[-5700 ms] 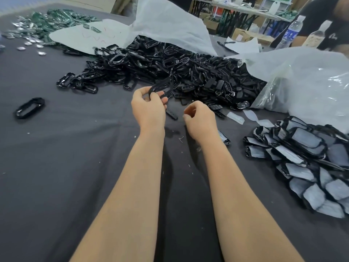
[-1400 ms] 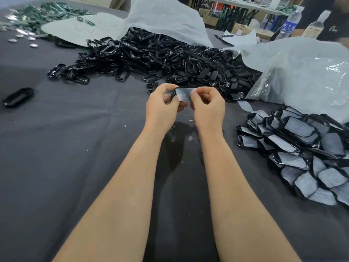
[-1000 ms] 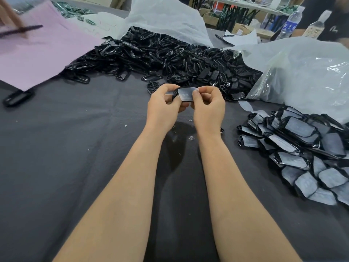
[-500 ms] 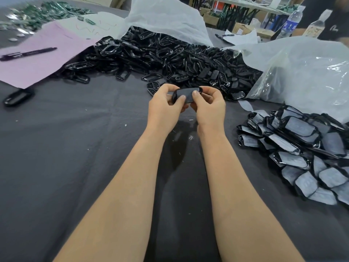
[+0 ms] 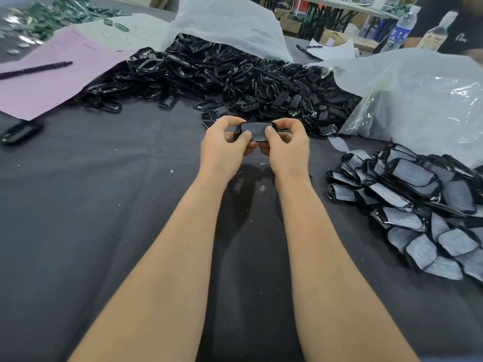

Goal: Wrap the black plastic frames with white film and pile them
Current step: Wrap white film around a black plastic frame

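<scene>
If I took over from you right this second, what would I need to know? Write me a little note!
Left hand and right hand: both pinch one black frame between them, thumbs pressing the white film onto its face, above the grey cloth.
Done: a pile of wrapped frames lies to the right.
Left: finish this one, add it to that pile, then work through the big heap of bare frames behind the hands. Loose film pieces lie beside the clear bag.

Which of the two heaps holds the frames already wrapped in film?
The pile on the right: its frames show pale film faces; the far heap is bare black.
</scene>
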Tool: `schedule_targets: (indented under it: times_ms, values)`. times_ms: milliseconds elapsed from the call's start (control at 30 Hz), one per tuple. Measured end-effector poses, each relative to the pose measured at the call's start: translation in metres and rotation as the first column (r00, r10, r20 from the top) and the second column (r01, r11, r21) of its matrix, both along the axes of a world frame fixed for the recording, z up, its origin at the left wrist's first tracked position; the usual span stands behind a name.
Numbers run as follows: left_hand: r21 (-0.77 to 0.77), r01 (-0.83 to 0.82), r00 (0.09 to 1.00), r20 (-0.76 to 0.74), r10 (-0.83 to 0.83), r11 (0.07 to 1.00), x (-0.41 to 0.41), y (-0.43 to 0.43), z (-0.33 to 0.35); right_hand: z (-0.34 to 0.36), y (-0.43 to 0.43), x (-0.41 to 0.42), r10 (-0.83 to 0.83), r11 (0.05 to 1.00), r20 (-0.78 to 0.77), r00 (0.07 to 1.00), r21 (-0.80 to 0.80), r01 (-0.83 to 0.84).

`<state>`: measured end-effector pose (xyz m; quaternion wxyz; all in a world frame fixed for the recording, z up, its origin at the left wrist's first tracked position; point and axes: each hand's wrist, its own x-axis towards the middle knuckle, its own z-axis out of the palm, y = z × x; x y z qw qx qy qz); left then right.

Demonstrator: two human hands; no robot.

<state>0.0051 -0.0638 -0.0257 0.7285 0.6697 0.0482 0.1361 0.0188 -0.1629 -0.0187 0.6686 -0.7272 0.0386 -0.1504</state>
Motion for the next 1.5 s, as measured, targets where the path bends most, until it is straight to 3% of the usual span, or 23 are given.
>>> schedule_targets:
  times_ms: [233, 367, 500, 1000, 1500]
  values:
    - [0.051, -0.001, 1.0, -0.031, 0.003, 0.999, 0.0005, 0.0012, 0.0003, 0.0004, -0.0002, -0.0018, 0.005, 0.998, -0.057, 0.998, 0.056, -0.002]
    - [0.072, -0.045, 0.998, -0.046, 0.048, 0.996, 0.0004, 0.0017, -0.0007, 0.0012, 0.0012, -0.0037, 0.047, 0.988, -0.056, 0.997, -0.142, -0.054]
    - [0.089, -0.045, 0.998, -0.034, 0.048, 0.995, -0.0003, 0.0007, -0.0011, 0.0027, 0.0039, -0.0055, 0.025, 0.975, -0.013, 1.0, -0.22, -0.027]
    - [0.063, -0.044, 0.999, -0.021, 0.045, 0.997, 0.002, 0.0015, -0.0024, 0.0031, 0.0059, -0.004, 0.019, 0.988, -0.031, 0.999, -0.152, -0.024]
    - [0.107, -0.038, 0.999, 0.001, 0.038, 0.994, -0.0027, -0.0007, -0.001, 0.002, 0.0044, -0.0064, 0.035, 0.983, -0.033, 0.999, -0.181, -0.04]
